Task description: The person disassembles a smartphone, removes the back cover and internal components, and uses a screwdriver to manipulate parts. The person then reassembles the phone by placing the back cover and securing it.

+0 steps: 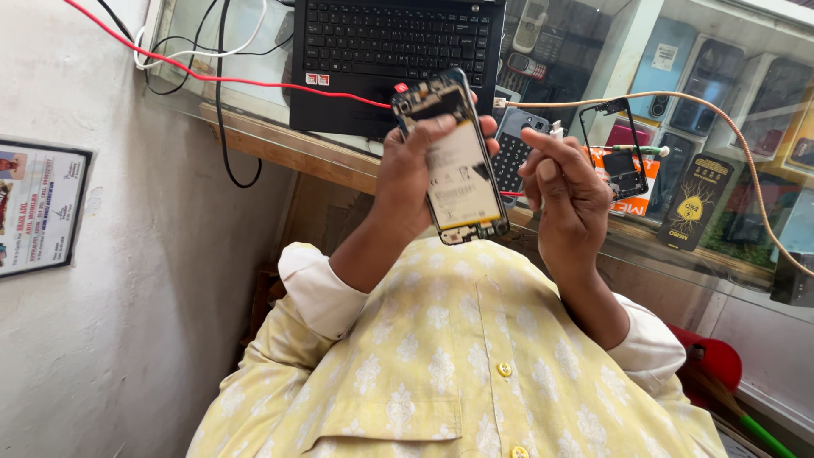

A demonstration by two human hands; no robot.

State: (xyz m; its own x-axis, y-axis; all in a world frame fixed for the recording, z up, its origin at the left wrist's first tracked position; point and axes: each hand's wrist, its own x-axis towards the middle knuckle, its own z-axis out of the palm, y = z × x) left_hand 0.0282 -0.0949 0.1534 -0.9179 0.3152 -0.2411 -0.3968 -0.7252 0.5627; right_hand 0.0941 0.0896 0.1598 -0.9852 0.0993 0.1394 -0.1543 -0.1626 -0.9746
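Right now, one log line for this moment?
left hand: holds opened phone | right hand: beside it, fingers pinched | behind: laptop

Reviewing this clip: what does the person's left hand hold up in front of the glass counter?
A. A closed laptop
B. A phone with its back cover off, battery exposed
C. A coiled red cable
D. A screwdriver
B: the left hand grips an opened phone whose battery and circuit board face the camera.

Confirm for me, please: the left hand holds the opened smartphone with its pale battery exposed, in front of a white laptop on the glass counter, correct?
Not quite: the head view shows the laptop is black, not white. The rest stands: the left hand holds the opened smartphone, pale battery exposed, in front of it above the glass counter.
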